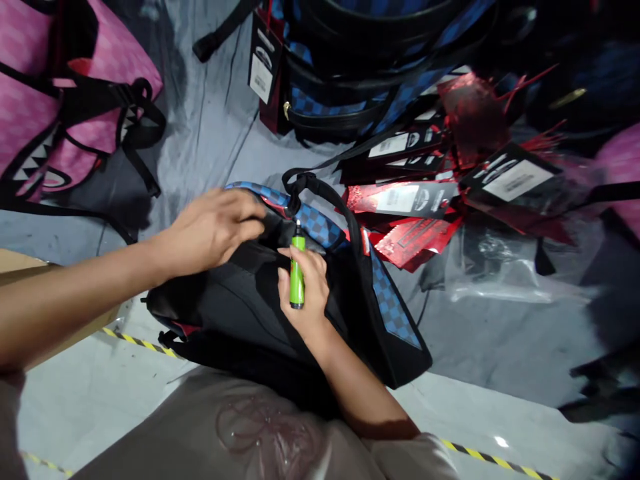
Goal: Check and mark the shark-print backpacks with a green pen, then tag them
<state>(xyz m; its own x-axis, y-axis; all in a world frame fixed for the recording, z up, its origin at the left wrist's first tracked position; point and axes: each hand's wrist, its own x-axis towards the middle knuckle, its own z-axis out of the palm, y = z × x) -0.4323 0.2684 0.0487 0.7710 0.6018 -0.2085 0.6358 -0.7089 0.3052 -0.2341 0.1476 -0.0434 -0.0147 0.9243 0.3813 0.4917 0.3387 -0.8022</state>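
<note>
Green marker [297, 273] over black backpack [235, 293].
Right hand [314, 283] clamps marker; left hand [216, 230] is at backpack's far edge, grip unclear.

The right grip [314, 287] holds a green marker [297, 273] — the left grip [215, 227] is over the black backpack [235, 300].

bare left forearm [95, 290] extends in from the left, left hand [217, 225] back upward with fingers [250, 205] bent, bare right forearm [360, 380] angles from near right toward far left, right hand [313, 290] closed in a grip
</note>
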